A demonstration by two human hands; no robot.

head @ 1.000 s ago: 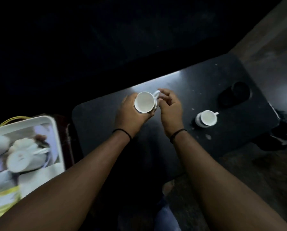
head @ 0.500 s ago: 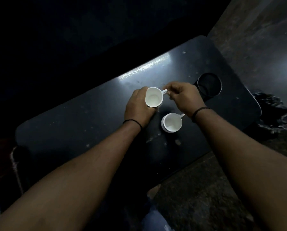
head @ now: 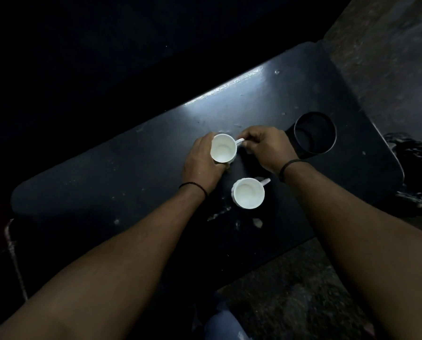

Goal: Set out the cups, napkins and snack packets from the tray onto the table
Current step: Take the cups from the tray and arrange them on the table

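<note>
A white cup [head: 223, 147] stands upright near the middle of the black table [head: 107, 173]. My left hand [head: 200, 165] wraps around its left side. My right hand [head: 266, 148] pinches its handle from the right. A second white cup [head: 249, 193] stands free on the table just in front of the first, handle pointing right, under my right wrist. Both cups look empty. The tray, napkins and snack packets are out of view.
A round cup-holder recess [head: 314, 132] is sunk into the table's right end. The table's near edge runs diagonally, with rough dark floor [head: 290, 290] below it. A thin metal frame [head: 13, 253] shows at the far left. Everything behind the table is dark.
The view swung right, so the white tray left the frame. Both hands carried the held cup rightward to a spot just behind the standing cup.
</note>
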